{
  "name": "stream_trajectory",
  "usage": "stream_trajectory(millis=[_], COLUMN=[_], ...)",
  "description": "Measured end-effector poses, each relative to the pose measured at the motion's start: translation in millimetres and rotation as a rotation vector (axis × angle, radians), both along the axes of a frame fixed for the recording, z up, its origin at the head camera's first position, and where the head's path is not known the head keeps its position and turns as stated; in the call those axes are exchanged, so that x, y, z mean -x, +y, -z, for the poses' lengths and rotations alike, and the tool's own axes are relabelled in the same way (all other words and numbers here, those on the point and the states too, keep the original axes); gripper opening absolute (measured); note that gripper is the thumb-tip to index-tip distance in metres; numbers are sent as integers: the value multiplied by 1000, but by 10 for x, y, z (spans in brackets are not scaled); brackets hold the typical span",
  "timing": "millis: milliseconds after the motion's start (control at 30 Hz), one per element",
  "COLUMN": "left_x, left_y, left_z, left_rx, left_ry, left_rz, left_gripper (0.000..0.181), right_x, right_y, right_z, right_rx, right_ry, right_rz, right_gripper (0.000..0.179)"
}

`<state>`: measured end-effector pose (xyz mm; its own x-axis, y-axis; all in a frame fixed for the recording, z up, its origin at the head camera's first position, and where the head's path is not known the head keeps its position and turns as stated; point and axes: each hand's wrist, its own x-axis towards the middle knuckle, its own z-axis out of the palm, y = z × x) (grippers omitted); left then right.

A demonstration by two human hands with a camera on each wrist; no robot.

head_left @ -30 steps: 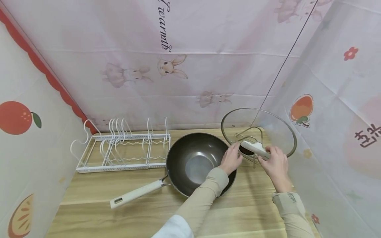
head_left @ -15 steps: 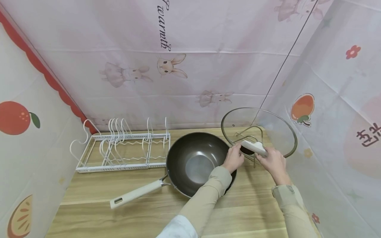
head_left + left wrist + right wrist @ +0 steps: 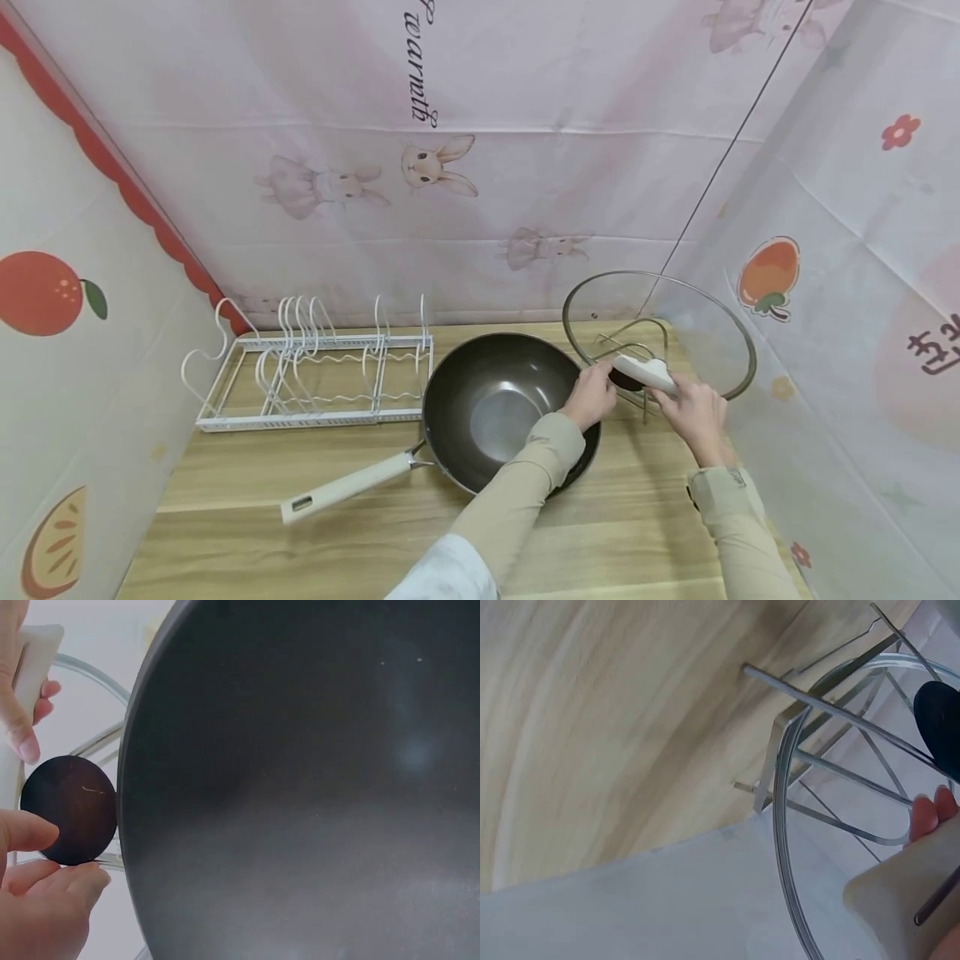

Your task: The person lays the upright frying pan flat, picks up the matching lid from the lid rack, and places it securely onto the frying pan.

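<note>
A large glass lid (image 3: 701, 321) with a metal rim leans upright in a wire stand (image 3: 855, 779) at the back right. Its cream handle (image 3: 643, 372) faces me, with a dark round disc (image 3: 71, 802) beside it. My right hand (image 3: 697, 417) grips the lower right end of this handle between thumb and fingers. At the disc, my left hand (image 3: 591, 398) has its thumb over the face and its fingers under the edge, pinching it. The left forearm reaches across a dark wok (image 3: 502, 421), which lies to the left of the lid.
The wok's cream handle (image 3: 345, 487) points to the front left. Behind it on the left stands a white wire rack (image 3: 285, 423) with upright loops. Printed cloth walls (image 3: 487, 183) close in the wooden tabletop (image 3: 615, 533) at the back and both sides.
My right hand has shifted slightly left along the lid's handle, and my left hand has edged closer to the disc. The lid, stand and wok have stayed in place.
</note>
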<state>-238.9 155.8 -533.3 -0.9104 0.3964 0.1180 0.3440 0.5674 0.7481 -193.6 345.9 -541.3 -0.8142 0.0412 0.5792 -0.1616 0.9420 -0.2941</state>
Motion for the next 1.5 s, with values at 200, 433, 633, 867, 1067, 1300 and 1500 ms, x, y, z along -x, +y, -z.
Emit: stream_trajectory(millis=[200,433,633,867,1067,1300,1500], left_x=[19,3,1,-1,-25,-36,-81], left_y=[-5,-17,-27,-38,-20,-65,-106], left_z=[11,-9,-21,-36,-68,-104,-159], left_rx=[38,51,28,36,16,50,125], left_ry=[6,-36,-64,-52,-78,-58,-33], left_rz=[24,50,84,81,95,103,150], left_gripper=[43,56,63,66,64,63,63], right_x=[19,-3,-33,-65,-119,-158,-188], right_y=[-3,-47,-60,-86,-91,-118,-145], right_z=[5,-143,-255,-367,-462,-574,-656], right_rx=[18,-7,16,53,63,71,82], right_ry=[81,72,24,56,56,67,101], right_rz=[-34,11,53,63,80,75,81], right_gripper=[47,37,37,37,36,34,33])
